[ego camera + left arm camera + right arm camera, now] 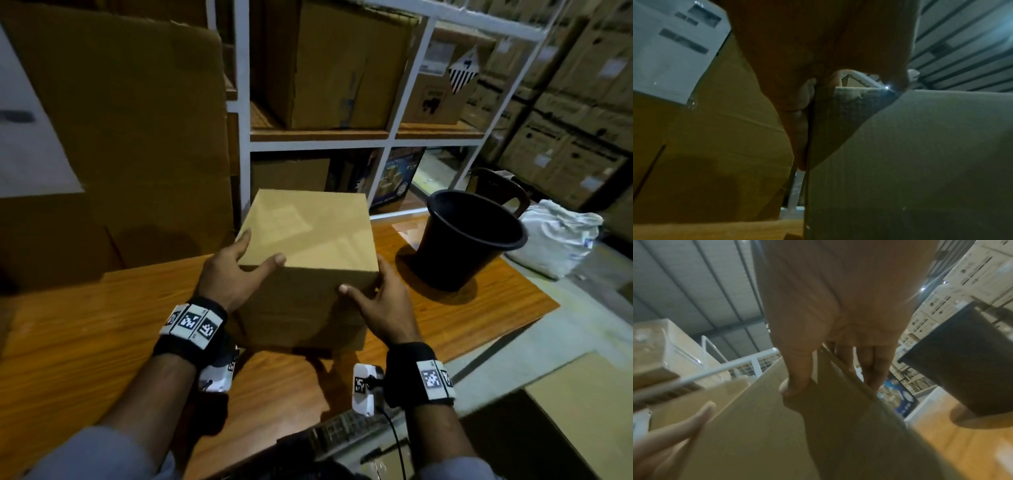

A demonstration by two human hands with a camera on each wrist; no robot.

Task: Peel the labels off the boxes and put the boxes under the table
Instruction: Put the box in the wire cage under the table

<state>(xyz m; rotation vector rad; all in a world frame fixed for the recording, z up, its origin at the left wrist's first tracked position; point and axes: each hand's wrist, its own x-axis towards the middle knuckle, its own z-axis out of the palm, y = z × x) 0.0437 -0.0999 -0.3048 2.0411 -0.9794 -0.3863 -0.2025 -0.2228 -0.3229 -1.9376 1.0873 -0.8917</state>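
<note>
Warehouse table (102, 342): box (308, 246) clasped between left hand (233, 274) and right hand (380, 308), thumbs in front. Stiff, seemingly light; hold at corners.

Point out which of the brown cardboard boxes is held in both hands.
The plain brown cardboard box on the wooden table, gripped by left hand and right hand. The other boxes sit untouched on the white shelf rack.

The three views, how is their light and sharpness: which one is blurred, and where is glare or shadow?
Head view: dim, fairly sharp; pale sheen on the brown cardboard box, shadow beside the black plastic bucket. Left wrist view: darkest and noisy, one small glare spot. Right wrist view: brighter, motion-blurred, with a light flare at upper right.
</note>
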